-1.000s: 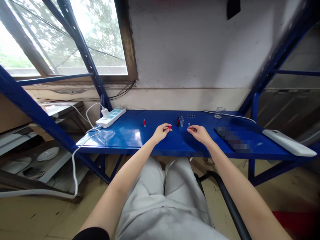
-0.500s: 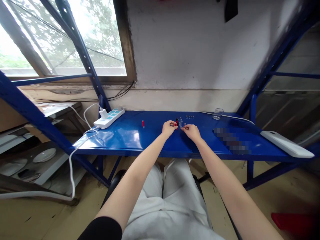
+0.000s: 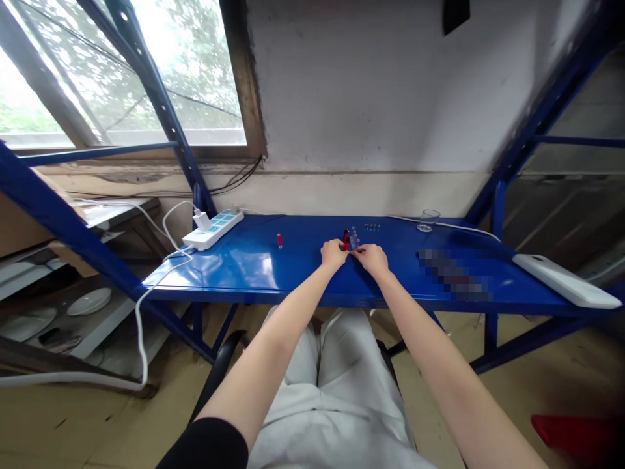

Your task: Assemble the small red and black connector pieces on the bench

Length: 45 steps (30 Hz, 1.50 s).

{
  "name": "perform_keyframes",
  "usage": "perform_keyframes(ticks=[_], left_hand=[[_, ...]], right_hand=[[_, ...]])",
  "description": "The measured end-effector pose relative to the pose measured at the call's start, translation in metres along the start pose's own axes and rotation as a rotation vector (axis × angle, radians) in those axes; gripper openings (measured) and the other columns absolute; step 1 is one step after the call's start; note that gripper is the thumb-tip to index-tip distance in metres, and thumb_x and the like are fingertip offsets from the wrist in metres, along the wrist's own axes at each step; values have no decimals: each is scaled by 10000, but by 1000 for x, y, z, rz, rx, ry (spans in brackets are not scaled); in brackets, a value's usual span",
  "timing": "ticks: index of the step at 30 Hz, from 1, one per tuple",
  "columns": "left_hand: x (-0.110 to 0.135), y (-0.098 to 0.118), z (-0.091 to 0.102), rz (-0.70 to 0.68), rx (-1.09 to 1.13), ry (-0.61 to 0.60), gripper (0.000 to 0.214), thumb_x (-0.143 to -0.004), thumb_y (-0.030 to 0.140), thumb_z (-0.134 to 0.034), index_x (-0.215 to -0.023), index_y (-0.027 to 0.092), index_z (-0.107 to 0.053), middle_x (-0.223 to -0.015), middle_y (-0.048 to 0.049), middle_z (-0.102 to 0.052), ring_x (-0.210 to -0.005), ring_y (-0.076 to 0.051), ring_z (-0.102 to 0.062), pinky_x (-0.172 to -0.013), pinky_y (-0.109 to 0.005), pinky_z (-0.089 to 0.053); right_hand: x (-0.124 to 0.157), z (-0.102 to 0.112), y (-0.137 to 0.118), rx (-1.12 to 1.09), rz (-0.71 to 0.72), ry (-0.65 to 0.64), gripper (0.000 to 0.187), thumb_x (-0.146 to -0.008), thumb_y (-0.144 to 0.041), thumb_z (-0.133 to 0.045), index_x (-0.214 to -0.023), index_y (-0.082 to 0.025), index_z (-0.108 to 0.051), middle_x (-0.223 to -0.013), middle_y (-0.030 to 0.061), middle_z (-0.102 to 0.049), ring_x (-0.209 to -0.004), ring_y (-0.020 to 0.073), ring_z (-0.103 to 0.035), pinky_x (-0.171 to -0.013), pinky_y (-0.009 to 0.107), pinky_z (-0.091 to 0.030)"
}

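While both hands, left hand and right hand, pinch tiny parts mid-shelf, these look light, hard and slippery, best nipped by fingertips

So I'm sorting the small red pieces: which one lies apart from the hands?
The lone red piece left of the left hand, toward the power strip; the other red piece sits at the fingertips.
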<state>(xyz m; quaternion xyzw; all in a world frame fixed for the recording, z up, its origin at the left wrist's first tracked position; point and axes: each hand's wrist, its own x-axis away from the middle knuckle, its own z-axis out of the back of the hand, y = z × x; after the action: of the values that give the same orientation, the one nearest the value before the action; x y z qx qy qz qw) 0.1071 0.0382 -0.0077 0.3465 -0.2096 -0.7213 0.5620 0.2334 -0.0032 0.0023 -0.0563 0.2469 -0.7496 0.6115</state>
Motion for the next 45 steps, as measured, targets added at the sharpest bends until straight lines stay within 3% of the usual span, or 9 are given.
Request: perform_keyframes(ticks=[8,15,18,23,27,30,34,40,45], left_hand=[[3,9,9,74,-113,-11,191,-644,386,-697,-700,206,-667,-832,-66,-674,-960,-246,-566,-850,-357,-389],[-1,2,22,58,17,-1,236,-483,280,-809,-584,188,-617,-693,-74,-618,-944,-297,-541,-857,-407,-374],[-5,4,56,-99,-35,65,176,-547,202,-770,-657,181,-634,-716,-75,-603,-923,-277,-536,-862,-387,-374],[-12,5,143,-383,-362,197,210,-782,234,-534,-947,144,-628,-984,-134,-581,-1032,-282,-472,-909,-400,-332],[-11,-20,185,-401,-600,203,317,-856,305,-404,-1046,144,-600,-1081,-152,-546,-1099,-308,-429,-920,-426,-310],[-6,-46,186,-298,-670,183,404,-886,376,-333,-1130,147,-560,-1075,-170,-556,-1084,-321,-457,-900,-428,-324],[1,-71,168,-158,-661,156,478,-894,440,-292,-1247,158,-446,-1069,-181,-571,-1004,-315,-535,-823,-394,-376],[-3,-91,150,-12,-595,49,332,-917,306,-261,-982,143,-543,-868,-167,-631,-845,-279,-618,-722,-333,-408],[-2,-97,140,59,-243,206,273,-899,286,-342,-749,170,-538,-718,-106,-621,-731,-210,-609,-663,-277,-406]], right_hand=[[0,1,-1,19,-21,1,265,-769,-424,-562,-882,-242,-720,-914,69,-696,-864,217,-626,-664,255,-449],[-1,0,-1,12,-9,1,278,-764,-436,-563,-889,-243,-718,-894,76,-697,-843,218,-632,-638,259,-450],[-1,1,-1,10,1,-8,269,-764,-430,-567,-882,-239,-715,-865,70,-697,-833,209,-634,-627,248,-444],[5,11,2,11,-2,-60,331,-751,-402,-592,-984,-182,-675,-914,97,-686,-872,223,-624,-652,262,-440],[18,28,-5,-16,7,-28,279,-775,-383,-561,-937,-181,-666,-893,87,-685,-861,226,-617,-656,272,-421],[31,38,-25,-65,108,53,231,-821,-351,-491,-838,-198,-664,-841,69,-684,-791,197,-612,-635,258,-396],[46,32,-64,-134,353,77,283,-858,-370,-424,-796,-202,-643,-788,56,-668,-702,165,-586,-604,243,-366],[46,1,-100,-210,529,41,281,-874,-351,-408,-758,-203,-617,-791,44,-648,-702,146,-561,-604,234,-353],[35,-18,-114,-284,476,9,249,-875,-344,-416,-792,-201,-602,-807,42,-646,-736,155,-570,-627,238,-362]])
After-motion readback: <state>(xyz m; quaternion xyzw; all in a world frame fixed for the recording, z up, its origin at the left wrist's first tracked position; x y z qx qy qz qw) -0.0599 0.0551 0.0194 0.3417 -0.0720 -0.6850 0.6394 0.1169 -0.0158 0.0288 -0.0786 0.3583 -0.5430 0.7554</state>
